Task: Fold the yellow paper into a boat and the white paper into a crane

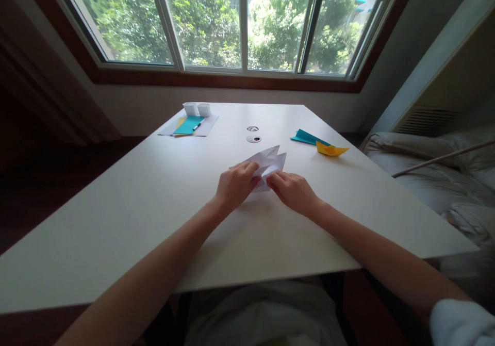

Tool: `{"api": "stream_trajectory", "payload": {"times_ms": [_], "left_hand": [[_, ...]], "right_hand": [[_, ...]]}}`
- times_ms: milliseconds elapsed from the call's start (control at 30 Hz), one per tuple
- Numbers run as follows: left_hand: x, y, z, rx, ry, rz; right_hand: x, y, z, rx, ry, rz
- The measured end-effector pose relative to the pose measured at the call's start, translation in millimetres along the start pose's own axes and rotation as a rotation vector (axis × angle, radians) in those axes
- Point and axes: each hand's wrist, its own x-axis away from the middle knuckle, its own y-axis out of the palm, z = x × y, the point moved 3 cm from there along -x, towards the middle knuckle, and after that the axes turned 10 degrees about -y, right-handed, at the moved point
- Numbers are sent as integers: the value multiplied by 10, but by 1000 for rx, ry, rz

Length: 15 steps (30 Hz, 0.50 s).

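Note:
A folded sheet of white paper [266,158] is between my two hands over the middle of the white table. My left hand [236,182] grips its left side, thumb and fingers closed on a fold. On the right side, my right hand [291,188] pinches the paper near its lower edge. Two pointed flaps of the paper stick up and away from me between the hands. Part of the paper is hidden behind my fingers, so its full folded shape does not show.
A yellow paper boat [331,150] and a teal folded paper plane [309,137] lie at the right. Two round pieces [253,138] sit beyond my hands. Back left are teal paper [188,125], a marker [198,124] and white cups [190,109]. The table [147,207] ends close to my body.

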Motion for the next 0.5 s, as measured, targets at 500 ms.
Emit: {"api": "stream_trajectory", "payload": {"times_ms": [500], "left_hand": [[38,-72,5,54,-20,149]], "right_hand": [[-16,6,-85,66,-4,-27]]}}
